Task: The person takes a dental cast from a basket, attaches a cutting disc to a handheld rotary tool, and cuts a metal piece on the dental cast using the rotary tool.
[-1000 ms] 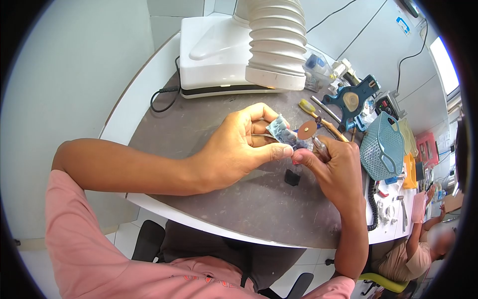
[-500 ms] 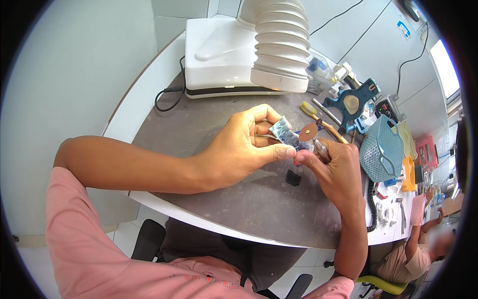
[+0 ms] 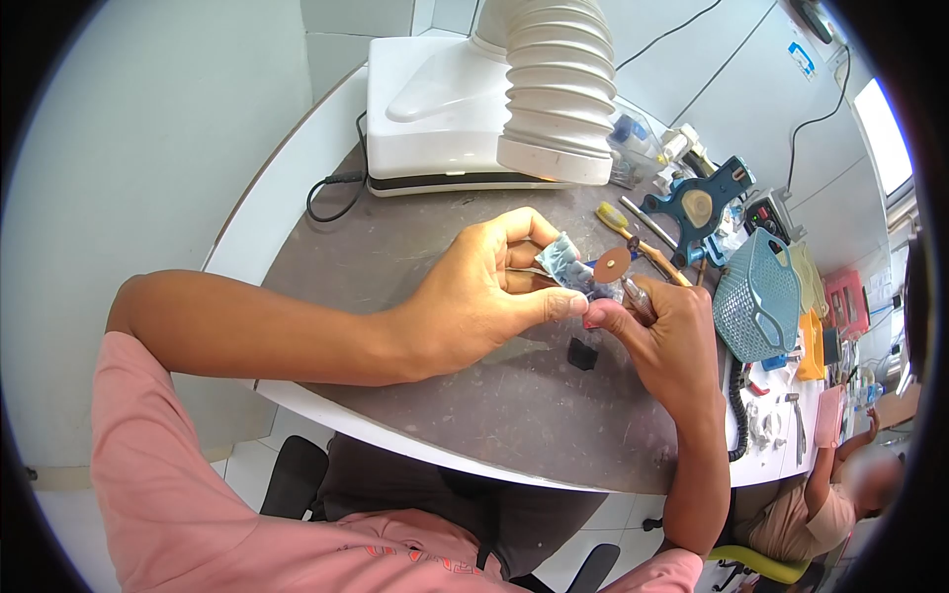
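Observation:
My left hand (image 3: 494, 272) is closed on a small pale blue-grey dental cast (image 3: 561, 262), pinched between thumb and fingers. My right hand (image 3: 664, 331) grips a rotary handpiece (image 3: 638, 299) like a pen. At its tip is a thin reddish-brown cutting disc (image 3: 611, 264), right beside the cast; I cannot tell whether the two touch. The thumbs of both hands meet below the disc, with a bit of red showing there. On the bench under the hands lies a small black block (image 3: 582, 354).
A white suction unit (image 3: 435, 119) with a ribbed hose (image 3: 560, 89) hangs over the grey bench (image 3: 494, 415). To the right are a yellow brush (image 3: 615, 215), a blue articulator (image 3: 700, 203) and a blue basket (image 3: 756, 301). A co-worker (image 3: 816, 514) sits at far right.

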`<state>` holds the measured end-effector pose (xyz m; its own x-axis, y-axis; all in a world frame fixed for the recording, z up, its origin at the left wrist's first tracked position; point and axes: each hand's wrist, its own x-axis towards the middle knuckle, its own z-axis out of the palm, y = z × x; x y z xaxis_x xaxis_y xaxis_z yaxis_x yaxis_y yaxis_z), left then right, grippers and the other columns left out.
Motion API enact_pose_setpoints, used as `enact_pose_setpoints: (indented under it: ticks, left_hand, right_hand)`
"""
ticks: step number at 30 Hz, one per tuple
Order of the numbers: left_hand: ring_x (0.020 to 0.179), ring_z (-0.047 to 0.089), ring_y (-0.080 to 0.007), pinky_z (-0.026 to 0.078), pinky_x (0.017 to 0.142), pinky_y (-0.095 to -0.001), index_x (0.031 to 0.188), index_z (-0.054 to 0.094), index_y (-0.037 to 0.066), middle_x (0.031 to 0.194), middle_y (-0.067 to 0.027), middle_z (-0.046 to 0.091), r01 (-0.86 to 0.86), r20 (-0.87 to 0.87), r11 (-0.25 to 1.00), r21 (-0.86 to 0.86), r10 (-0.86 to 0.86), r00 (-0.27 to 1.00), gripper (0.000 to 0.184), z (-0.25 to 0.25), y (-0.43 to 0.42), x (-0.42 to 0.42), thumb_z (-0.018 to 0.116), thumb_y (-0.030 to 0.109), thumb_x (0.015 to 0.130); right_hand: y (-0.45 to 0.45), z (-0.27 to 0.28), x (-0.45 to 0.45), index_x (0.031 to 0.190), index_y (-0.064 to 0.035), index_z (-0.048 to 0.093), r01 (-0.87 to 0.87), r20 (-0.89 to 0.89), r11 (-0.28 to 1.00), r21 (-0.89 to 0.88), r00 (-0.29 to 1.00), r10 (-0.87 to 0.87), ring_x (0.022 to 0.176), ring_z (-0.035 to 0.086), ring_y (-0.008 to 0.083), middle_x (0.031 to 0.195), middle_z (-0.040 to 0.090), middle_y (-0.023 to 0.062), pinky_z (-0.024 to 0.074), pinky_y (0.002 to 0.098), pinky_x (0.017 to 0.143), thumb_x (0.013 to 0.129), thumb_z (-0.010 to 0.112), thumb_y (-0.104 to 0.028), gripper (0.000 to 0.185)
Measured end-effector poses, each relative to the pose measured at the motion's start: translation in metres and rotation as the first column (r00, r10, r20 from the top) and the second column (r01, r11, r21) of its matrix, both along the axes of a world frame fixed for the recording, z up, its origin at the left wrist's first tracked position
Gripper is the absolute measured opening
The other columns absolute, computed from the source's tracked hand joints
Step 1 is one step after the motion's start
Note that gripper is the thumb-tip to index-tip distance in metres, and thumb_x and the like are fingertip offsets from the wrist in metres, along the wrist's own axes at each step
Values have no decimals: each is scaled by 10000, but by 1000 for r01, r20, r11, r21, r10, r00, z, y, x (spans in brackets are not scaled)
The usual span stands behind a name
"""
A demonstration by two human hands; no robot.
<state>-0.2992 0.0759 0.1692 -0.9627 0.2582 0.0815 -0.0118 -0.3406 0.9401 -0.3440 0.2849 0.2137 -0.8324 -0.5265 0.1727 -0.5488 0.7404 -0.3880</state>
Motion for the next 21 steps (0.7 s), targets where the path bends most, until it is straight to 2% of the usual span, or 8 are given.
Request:
enact_pose_setpoints:
  ticks: [21]
  left_hand:
    - [1017,640,-117,541,939,-271,1141,497,7,1076,-84,631,0,-32,1000,-16,0,999,312,-1,1,-1,694,61,906]
  right_hand:
    - [0,0,0,571,2,532,12,10,1000,-8,1000,-12,405,349,232,444,421,96,326,381,445,779,769,-524,613]
